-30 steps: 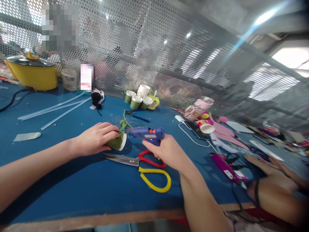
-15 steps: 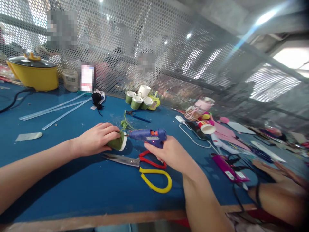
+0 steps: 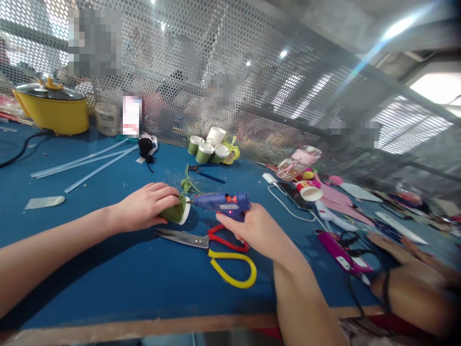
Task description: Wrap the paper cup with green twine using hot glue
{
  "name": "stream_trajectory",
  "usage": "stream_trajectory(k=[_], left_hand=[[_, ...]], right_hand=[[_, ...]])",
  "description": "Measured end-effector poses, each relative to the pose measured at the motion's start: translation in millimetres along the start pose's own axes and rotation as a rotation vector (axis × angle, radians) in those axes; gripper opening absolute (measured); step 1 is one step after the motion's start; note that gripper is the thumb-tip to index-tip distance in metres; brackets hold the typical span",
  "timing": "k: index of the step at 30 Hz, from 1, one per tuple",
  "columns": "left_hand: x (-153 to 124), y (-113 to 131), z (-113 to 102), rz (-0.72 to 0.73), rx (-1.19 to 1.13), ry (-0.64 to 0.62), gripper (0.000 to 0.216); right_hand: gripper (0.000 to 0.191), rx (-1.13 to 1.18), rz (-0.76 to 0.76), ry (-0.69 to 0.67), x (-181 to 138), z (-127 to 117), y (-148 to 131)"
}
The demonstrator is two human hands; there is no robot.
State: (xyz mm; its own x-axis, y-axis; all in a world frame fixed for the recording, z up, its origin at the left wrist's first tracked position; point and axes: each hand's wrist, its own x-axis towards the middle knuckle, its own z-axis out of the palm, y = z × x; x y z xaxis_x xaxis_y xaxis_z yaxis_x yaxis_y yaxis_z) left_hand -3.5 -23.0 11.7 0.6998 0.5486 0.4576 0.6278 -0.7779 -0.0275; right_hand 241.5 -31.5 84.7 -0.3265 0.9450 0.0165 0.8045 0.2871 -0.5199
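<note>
My left hand [image 3: 153, 204] is wrapped round a small green-covered paper cup [image 3: 176, 212], tipped on its side with its white rim to the right. Green yarn [image 3: 186, 185] lies loosely just behind the cup. In my right hand [image 3: 254, 223] is a blue glue gun [image 3: 223, 202] with a small red light showing. Its nozzle is at the cup's rim; whether it touches I cannot tell. Below both hands, scissors [image 3: 201, 240] with one red and one yellow handle lie open on the blue table [image 3: 144, 283].
Behind are blue-handled pliers [image 3: 209, 175] and several green-wrapped cups [image 3: 205, 151]. Clear glue sticks [image 3: 86, 158], a propped phone [image 3: 131, 115] and a yellow electric pot [image 3: 54, 110] stand left. At right lie a purple power strip [image 3: 340, 252], cables and another person's arm [image 3: 414, 288].
Both hands, the cup and the glue gun stay nearly where they were. The view has shifted very slightly, and the other person's hand at the right has moved a little.
</note>
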Motion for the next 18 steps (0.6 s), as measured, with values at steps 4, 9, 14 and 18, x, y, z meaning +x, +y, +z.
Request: stream_trajectory(k=[4,9,14,18], left_hand=[[-0.1,-0.3,0.2,-0.006,-0.007,0.006,0.036],[-0.3,-0.8,-0.5,-0.014,-0.017,0.008,0.038],[-1.3,-0.6,-0.4,-0.002,-0.010,0.012,0.035],[-1.2,-0.6,0.5,-0.001,-0.010,0.000,0.035]], right_hand=[[0.031,0.003,0.001,0.027,0.4,1.5,-0.4],[0.026,0.011,0.000,0.015,0.0,2.1,-0.1],[0.026,-0.017,-0.008,0.032,3.0,3.6,1.1],[0.026,-0.003,0.001,0.002,1.2,1.4,0.7]])
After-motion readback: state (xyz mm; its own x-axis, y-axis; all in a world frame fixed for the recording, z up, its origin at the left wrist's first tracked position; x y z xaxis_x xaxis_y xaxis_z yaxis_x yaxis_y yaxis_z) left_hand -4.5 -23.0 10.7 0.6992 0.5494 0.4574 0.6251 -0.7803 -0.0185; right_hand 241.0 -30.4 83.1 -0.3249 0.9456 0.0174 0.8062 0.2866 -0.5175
